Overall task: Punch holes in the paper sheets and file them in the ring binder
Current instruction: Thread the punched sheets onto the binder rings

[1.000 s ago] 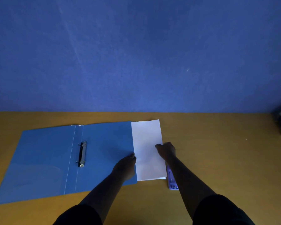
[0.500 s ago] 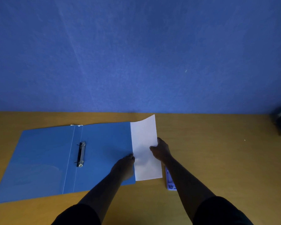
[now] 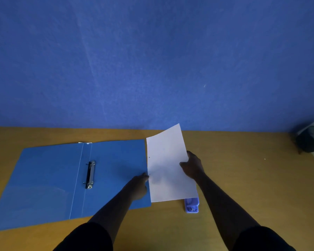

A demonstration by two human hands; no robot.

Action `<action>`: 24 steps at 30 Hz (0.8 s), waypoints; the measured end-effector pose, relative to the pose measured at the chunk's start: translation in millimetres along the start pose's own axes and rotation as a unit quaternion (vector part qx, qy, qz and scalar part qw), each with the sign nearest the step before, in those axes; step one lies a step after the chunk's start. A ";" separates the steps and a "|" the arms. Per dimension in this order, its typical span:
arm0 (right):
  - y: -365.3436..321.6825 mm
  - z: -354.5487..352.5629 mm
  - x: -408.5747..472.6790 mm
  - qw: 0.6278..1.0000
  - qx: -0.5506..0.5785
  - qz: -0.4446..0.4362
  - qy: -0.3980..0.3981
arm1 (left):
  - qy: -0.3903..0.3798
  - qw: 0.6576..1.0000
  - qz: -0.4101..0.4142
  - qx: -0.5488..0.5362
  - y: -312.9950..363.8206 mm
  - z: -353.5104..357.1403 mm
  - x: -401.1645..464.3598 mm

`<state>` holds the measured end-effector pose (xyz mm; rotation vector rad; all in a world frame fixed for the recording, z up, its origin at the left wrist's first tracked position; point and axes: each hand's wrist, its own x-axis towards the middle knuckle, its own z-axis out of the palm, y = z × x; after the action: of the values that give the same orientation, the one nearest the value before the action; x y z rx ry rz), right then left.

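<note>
While the hole punch (image 3: 192,205) lies half hidden under the paper sheet (image 3: 169,165), the right hand (image 3: 193,167) pinches its right edge, the left hand (image 3: 139,185) grips its left; binder (image 3: 53,178) open beside, bare desk (image 3: 252,169) rightward.

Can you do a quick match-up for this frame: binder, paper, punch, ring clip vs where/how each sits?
Things:
1. ring binder
2. paper sheet
3. hole punch
4. ring mechanism

States:
a. partly hidden under the sheet's near edge
b. lying open flat on the table, left side
c. lifted at its far end, held by both hands
d. on the inside, beside the spine

Pairs: 1-b, 2-c, 3-a, 4-d

The right hand grips the sheet's right edge; the left hand pinches its left edge, where two small holes show.
</note>
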<state>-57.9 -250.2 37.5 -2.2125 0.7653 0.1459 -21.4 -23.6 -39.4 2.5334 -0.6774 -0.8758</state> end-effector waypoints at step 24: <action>-64.7 70.2 -52.1 0.996 0.089 -0.012 -0.026 | 0.111 0.848 -0.208 -0.474 -97.1 -60.1 -84.4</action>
<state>-54.2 -142.0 47.6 -2.0396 0.6953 0.1191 -9.9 113.1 -2.8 1.7984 0.3595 -0.7526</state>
